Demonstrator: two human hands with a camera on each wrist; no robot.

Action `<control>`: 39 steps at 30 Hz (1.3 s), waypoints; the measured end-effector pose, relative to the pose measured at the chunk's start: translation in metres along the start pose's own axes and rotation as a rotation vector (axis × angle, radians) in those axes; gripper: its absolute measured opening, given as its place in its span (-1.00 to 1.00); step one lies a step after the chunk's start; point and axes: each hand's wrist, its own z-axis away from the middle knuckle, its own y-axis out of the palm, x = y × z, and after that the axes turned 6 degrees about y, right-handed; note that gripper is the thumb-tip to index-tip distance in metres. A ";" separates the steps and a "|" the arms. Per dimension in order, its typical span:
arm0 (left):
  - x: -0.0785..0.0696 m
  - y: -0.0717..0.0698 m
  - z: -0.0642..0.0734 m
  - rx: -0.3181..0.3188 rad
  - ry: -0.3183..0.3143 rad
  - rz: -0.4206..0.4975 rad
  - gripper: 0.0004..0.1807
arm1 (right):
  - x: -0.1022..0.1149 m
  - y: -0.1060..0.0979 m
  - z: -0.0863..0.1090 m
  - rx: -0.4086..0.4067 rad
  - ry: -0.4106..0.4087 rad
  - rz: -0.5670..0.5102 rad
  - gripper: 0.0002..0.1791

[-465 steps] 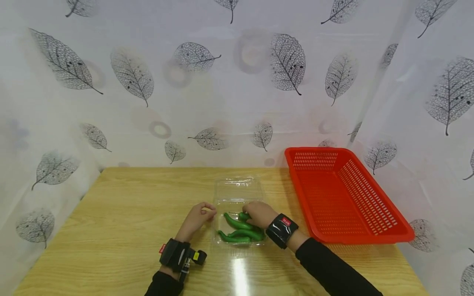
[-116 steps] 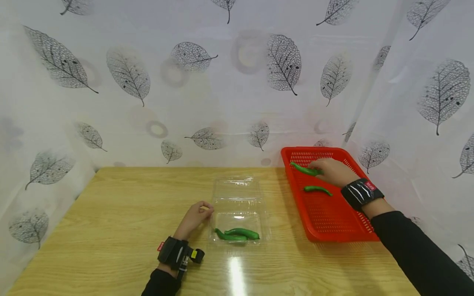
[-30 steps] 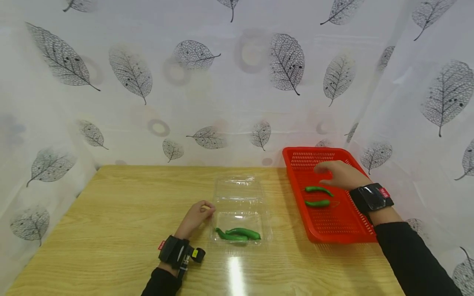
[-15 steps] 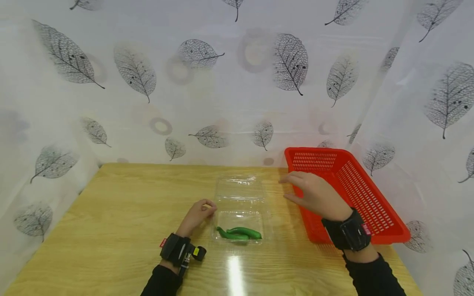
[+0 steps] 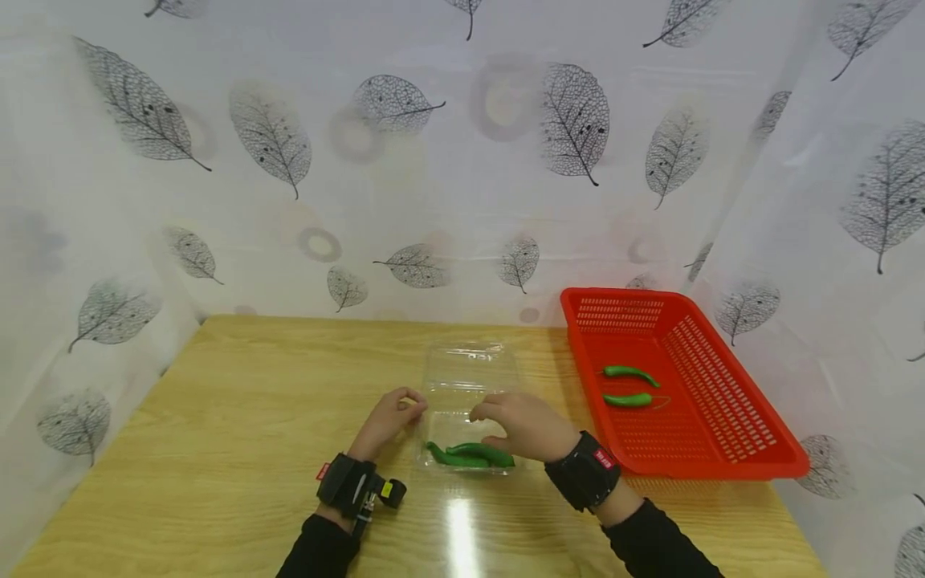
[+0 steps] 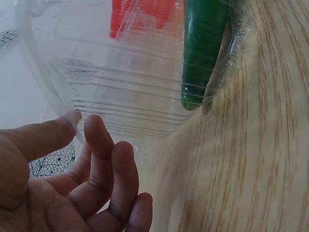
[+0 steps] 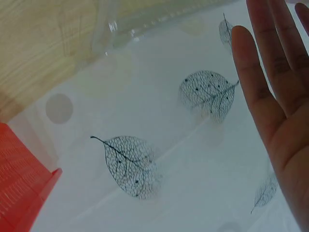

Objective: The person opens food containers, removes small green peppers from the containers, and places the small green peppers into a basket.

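A clear plastic clamshell box [image 5: 473,425] lies with its lid [image 5: 471,367] folded back. Two green chili peppers rest in its near part, the right one [image 5: 486,453] partly overlapped by the right fingertips in the head view. My left hand [image 5: 390,419] pinches the box's left rim between thumb and fingers; the left wrist view shows its thumb [image 6: 48,137] at that rim and one pepper [image 6: 205,50] through the plastic. My right hand [image 5: 531,425] hovers over the box's right side, fingers apart and holding nothing. Its straight fingers [image 7: 280,63] show in the right wrist view.
A red plastic basket [image 5: 723,393] stands on the right of the wooden table [image 5: 275,401], with two green chili peppers, an upper one [image 5: 630,372] and a lower one [image 5: 627,400], on its floor. A leaf-patterned white sheet [image 5: 462,185] hangs behind the table.
Two chili peppers have gone from the box into the basket, carried by my right hand. That hand has since let go and swung left, back over the box. My left hand has stayed at the rim.
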 end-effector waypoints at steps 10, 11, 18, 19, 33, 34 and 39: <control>-0.028 -0.002 0.014 0.012 0.010 -0.004 -0.81 | -0.007 0.035 -0.009 0.121 0.049 0.050 -0.68; -0.023 -0.001 0.011 0.007 0.009 -0.004 -0.81 | -0.006 0.036 -0.009 0.141 0.058 0.044 -0.67; 0.000 0.001 0.000 0.001 0.000 -0.025 -0.81 | -0.004 0.041 -0.010 0.221 0.096 0.067 -0.66; 0.001 0.001 0.000 0.003 0.000 -0.022 -0.81 | -0.005 0.042 -0.010 0.221 0.094 0.070 -0.66; -0.013 0.002 0.005 -0.006 0.010 0.001 -0.82 | -0.008 0.054 -0.011 0.176 0.108 0.045 -0.74; -0.013 0.002 0.006 -0.004 0.011 0.001 -0.82 | -0.009 0.054 -0.011 0.178 0.117 0.039 -0.74; -0.006 0.000 0.003 0.009 0.020 -0.015 -0.82 | -0.010 0.054 -0.010 0.187 0.149 0.015 -0.77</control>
